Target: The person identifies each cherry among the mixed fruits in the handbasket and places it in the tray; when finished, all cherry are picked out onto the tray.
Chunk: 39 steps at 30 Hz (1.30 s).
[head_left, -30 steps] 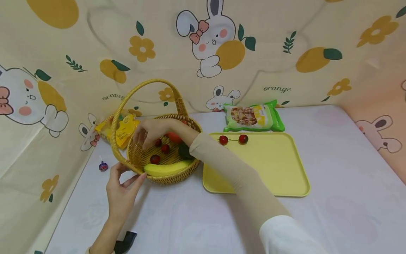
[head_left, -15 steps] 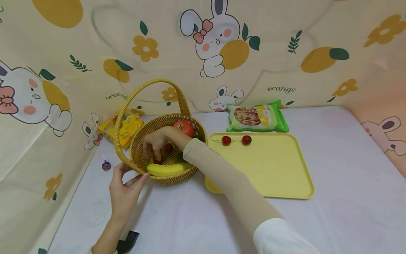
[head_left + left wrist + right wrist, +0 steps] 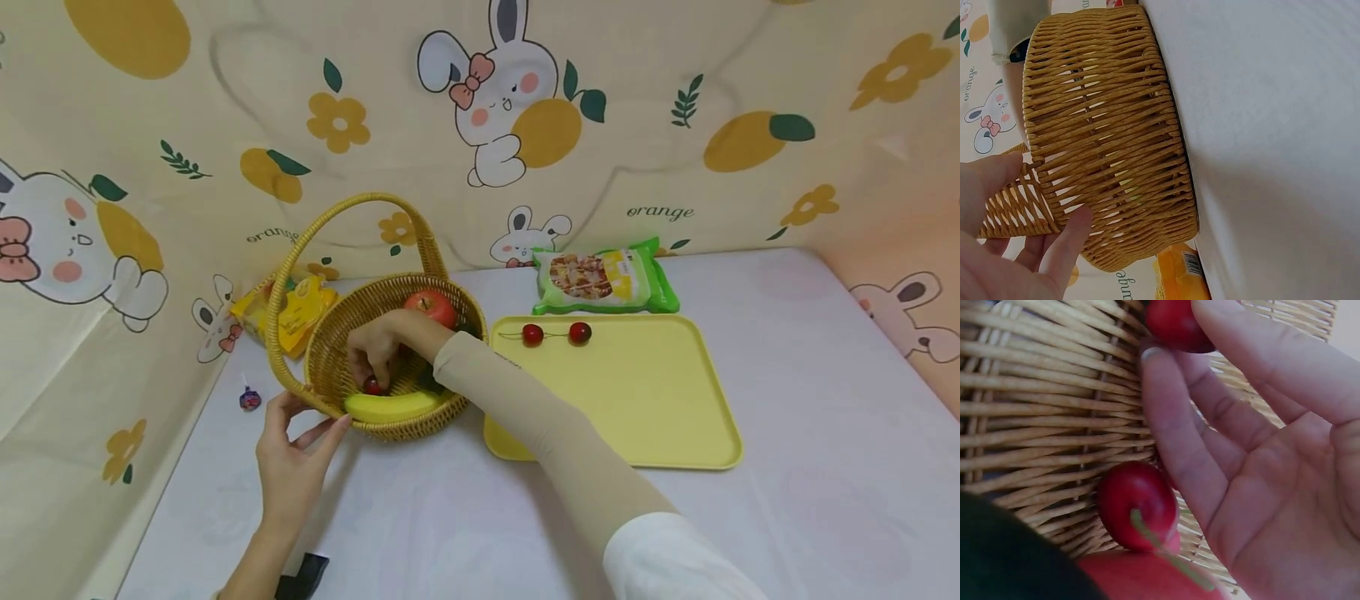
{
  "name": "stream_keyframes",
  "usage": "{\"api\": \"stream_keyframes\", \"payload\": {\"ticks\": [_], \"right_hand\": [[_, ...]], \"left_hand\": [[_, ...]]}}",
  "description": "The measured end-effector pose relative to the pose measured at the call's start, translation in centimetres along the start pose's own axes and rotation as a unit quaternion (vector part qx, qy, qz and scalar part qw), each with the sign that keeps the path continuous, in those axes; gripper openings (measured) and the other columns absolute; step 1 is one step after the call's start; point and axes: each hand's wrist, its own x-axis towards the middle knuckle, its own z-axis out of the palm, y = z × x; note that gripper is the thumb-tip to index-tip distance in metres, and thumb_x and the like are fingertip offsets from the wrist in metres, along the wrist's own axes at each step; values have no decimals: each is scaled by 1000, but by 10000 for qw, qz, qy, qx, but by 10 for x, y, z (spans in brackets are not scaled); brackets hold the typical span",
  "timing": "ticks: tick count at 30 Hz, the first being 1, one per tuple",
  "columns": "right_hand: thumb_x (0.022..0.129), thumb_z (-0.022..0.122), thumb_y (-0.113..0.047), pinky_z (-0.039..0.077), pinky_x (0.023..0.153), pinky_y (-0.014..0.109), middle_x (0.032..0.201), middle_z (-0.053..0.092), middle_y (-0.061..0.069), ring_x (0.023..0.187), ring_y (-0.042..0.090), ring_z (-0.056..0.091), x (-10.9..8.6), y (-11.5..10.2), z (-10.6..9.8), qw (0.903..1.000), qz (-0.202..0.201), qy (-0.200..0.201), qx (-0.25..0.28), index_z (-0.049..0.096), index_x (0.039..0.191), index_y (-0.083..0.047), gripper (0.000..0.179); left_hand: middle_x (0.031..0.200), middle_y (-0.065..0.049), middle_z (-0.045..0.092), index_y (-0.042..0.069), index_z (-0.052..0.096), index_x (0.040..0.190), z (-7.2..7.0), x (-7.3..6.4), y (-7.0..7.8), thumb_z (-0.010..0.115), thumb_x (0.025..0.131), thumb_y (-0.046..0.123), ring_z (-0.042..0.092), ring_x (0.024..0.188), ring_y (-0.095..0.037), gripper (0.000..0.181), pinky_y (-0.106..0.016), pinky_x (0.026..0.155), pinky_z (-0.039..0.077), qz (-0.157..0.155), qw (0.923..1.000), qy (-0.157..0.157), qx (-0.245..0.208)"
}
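Observation:
My left hand (image 3: 292,458) grips the wicker basket (image 3: 318,350) at its near left rim, by the foot of the handle; the left wrist view shows thumb and fingers around the woven wall. Inside the basket, my right hand (image 3: 378,342) pinches a red cherry (image 3: 1179,322) between thumb and index finger. Another cherry (image 3: 1137,505) with a green stem lies beside the fingers in the right wrist view. A banana (image 3: 393,407) lies along the near rim, and a red apple (image 3: 431,307) sits at the back. A dark green thing (image 3: 1016,556) is mostly hidden by the right arm.
To the right is a yellow tray (image 3: 622,400) with two cherries (image 3: 556,334) near its far edge. A green snack bag (image 3: 600,279) lies behind it. A yellow packet (image 3: 300,308) and a wrapped lollipop (image 3: 250,398) are left of the basket.
My right hand has moved from the basket's left side down and right to a cherry near the banana, and has taken hold of it. The apple has come into fuller view. The left hand stays put.

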Motion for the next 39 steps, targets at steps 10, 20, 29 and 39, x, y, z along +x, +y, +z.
{"api": "stream_keyframes", "payload": {"ticks": [10, 20, 29, 39], "right_hand": [[86, 74, 4, 60, 77, 32, 101, 67, 9, 89, 20, 62, -24, 1, -13, 9834, -929, 1046, 1158, 70, 110, 1, 25], [90, 71, -3, 60, 93, 37, 121, 61, 13, 104, 27, 65, -160, 28, -24, 8880, -2149, 3444, 2161, 64, 120, 1, 31], [94, 70, -12, 55, 61, 23, 112, 62, 15, 86, 27, 63, -276, 116, 38, 8681, -429, 4407, 2246, 63, 129, -3, 36], [88, 78, -12, 60, 76, 22, 107, 69, 15, 91, 20, 68, -328, 174, 94, 8739, 963, 4489, 1598, 65, 118, 5, 37]], "left_hand": [[118, -8, 54, -14, 47, 127, 0, -1, 1, 76, 75, -20, 55, 109, -25, 61, -19, 79, 61, -18, 10000, 21, 44], [118, -5, 54, -16, 45, 125, 0, 2, -1, 75, 74, -23, 56, 110, -24, 60, -21, 79, 61, 120, 9999, -4, -63], [118, -3, 54, -16, 46, 126, 1, 3, 0, 75, 73, -23, 56, 109, -24, 61, -20, 78, 61, 133, 9999, 7, -45], [117, -11, 54, -15, 46, 127, 1, 0, 1, 76, 74, -22, 55, 109, -26, 62, -20, 79, 61, 3, 10000, 58, -35]]}}
